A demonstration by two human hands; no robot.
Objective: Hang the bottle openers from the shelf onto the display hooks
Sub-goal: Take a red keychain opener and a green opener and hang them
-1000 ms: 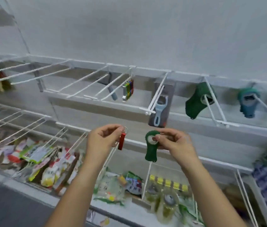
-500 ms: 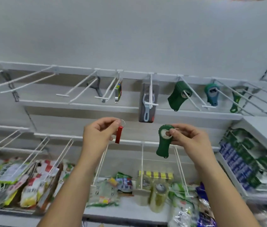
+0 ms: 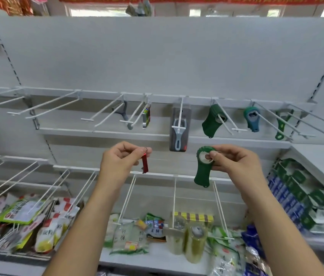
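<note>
- holding up a small red opener [image 3: 144,163], the left hand [image 3: 121,162] is pinching its ring [image 3: 145,149] between curled thumb and forefinger, and the opener is hanging straight down below the fingers.
- the right hand [image 3: 234,162] is gripping a green opener [image 3: 202,172] by its round head, with the thumb pressing over the pale centre and the handle pointing down.
- both openers are hanging in the air below the upper row of hooks [image 3: 87,119], touching none of them; the 2 hands are staying well apart at about the same height.
- along that upper row other goods are hanging: a grey tool [image 3: 124,114], a bundle of coloured openers [image 3: 146,116], a peeler pack [image 3: 179,130], a dark green stack [image 3: 212,122], a teal opener [image 3: 252,118] and a slim green one [image 3: 281,126] at the far right.
- the peeler pack is hanging just above the gap between the 2 hands.
- lower wire hooks [image 3: 175,196] are jutting forward beneath the hands, and the green opener's foot is showing in front of them.
- on the bottom shelf [image 3: 157,253] food packets [image 3: 45,234] are lying at the left and 2 jars [image 3: 195,246] are standing near the middle.
- blue and green boxes [image 3: 288,198] are sitting in rows on the right.
</note>
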